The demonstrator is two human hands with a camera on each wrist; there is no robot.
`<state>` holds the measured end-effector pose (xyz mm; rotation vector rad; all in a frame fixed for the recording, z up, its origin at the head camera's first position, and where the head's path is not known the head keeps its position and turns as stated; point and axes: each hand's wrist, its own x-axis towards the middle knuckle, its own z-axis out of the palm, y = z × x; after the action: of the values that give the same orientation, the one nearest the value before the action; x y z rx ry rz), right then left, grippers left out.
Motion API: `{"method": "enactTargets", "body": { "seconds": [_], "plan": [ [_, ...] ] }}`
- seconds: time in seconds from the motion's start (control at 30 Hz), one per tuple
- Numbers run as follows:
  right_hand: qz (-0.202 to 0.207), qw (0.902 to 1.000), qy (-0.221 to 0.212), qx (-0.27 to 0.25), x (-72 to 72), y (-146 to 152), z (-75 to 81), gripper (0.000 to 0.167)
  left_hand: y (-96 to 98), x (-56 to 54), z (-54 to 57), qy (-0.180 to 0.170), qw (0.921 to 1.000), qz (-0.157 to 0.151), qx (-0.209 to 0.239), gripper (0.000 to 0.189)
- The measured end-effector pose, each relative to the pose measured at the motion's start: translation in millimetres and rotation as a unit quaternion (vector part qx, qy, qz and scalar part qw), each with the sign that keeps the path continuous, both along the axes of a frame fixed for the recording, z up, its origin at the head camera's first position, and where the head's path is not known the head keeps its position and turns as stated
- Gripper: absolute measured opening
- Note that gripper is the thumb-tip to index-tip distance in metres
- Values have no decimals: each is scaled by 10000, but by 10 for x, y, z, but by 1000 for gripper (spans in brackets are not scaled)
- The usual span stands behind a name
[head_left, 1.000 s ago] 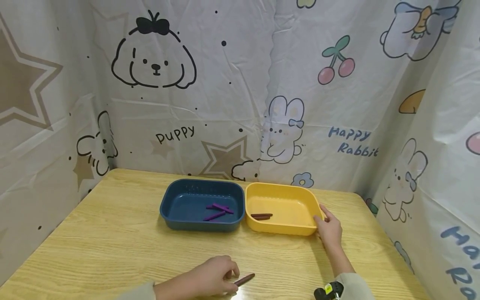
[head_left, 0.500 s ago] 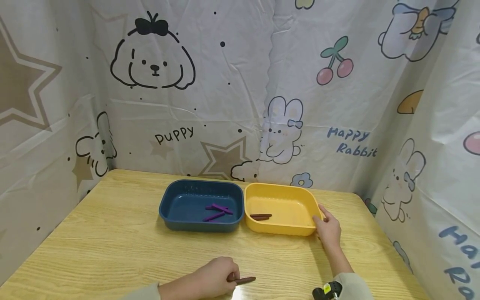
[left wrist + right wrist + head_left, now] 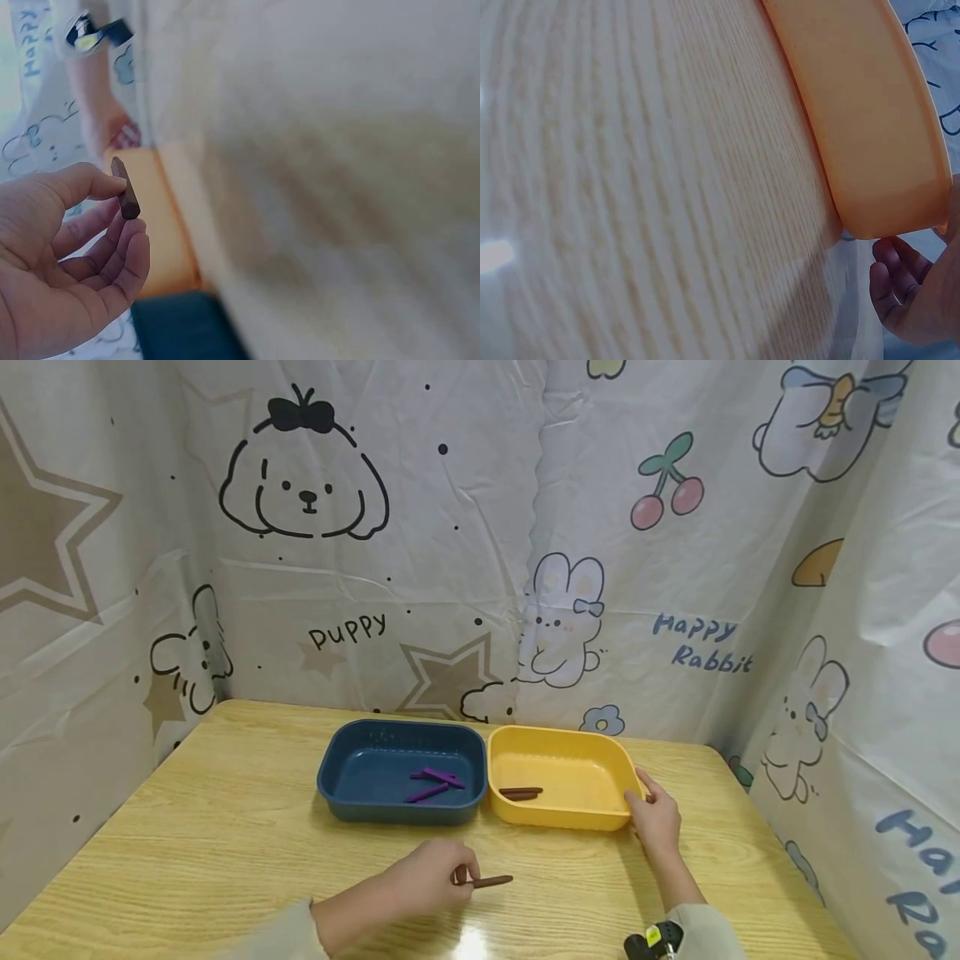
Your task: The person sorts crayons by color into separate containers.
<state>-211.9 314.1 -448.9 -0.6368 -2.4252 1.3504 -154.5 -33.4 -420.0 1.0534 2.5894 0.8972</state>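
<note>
A brown crayon (image 3: 492, 882) is pinched between the thumb and fingers of my left hand (image 3: 431, 878), raised over the table in front of the bins. In the left wrist view the same crayon (image 3: 125, 189) juts from the fingertips of the left hand (image 3: 75, 259). At the yellow bin's (image 3: 562, 818) right end, my right hand (image 3: 656, 818) holds the wall, thumb over the rim and fingers outside. Two brown crayons (image 3: 521, 793) lie inside that bin at its left. Several purple crayons (image 3: 435, 783) lie in the dark blue bin (image 3: 401, 812) beside it.
Both bins stand side by side near the back of the wooden table (image 3: 225, 827). A printed fabric curtain (image 3: 450, 527) encloses the table at the back and sides. A small black device (image 3: 654, 941) sits on the right wrist.
My left hand has taken hold of the brown crayon, lifted it off the table and moved it forward towards the bins. The right hand stays at the yellow bin.
</note>
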Motion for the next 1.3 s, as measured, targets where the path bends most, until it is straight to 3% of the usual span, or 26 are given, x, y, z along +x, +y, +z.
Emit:
{"method": "enactTargets", "body": {
  "seconds": [0.3, 0.7, 0.93, 1.3],
  "plan": [
    [-21, 9999, 44, 103, -16, -14, 10, 51, -24, -211, 310, 196, 9993, 234, 228, 5],
    [-53, 9999, 16, 127, -37, 1, 0, 51, 23, -475, 542, 551, 9965, 605, 194, 6],
    [-39, 9999, -40, 96, -7, -2, 11, 52, 118, -661, 533, 611, 9947, 802, 200, 6],
    [-58, 9999, 60, 141, 8, -24, 7, 52, 262, -829, 507, 690, 9938, 867, 130, 9]
  ]
}}
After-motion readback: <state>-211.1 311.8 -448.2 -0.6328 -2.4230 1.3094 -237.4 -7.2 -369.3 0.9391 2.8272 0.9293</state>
